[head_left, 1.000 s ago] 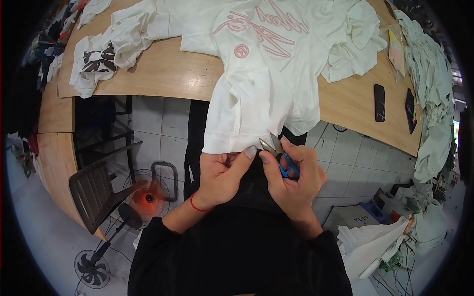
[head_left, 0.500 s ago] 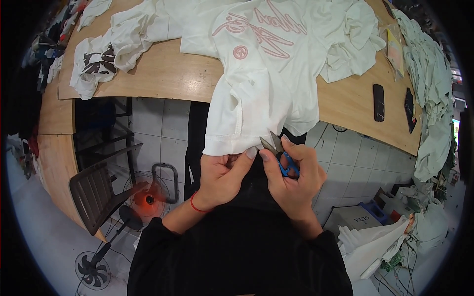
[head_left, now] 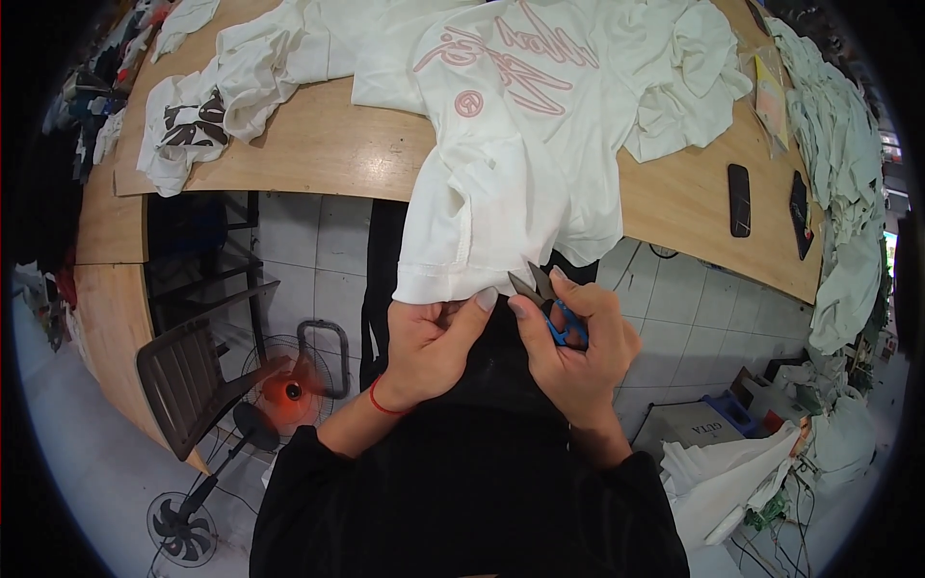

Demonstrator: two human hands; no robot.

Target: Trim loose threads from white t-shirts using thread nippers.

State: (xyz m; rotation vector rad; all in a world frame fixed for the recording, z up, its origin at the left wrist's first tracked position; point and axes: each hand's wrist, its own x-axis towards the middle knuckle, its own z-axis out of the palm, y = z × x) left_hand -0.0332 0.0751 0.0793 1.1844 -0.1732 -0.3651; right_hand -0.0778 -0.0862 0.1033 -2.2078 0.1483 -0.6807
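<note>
The left hand (head_left: 433, 349) pinches the lower edge of a white shirt (head_left: 525, 178), which drapes off the near side of the table (head_left: 318, 135). The right hand (head_left: 583, 354) grips blue-handled scissors (head_left: 547, 291), blades parted; from here I can't tell if they touch cloth.

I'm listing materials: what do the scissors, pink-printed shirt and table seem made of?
Scissors: probably metal blades, grey with dull sheen; handles likely plastic, evenly blue.
Shirt: matte cloth, from its soft folds; fibre unclear.
Table: apparently wood or wood-look board, light brown, smooth, softly reflecting light.
</note>
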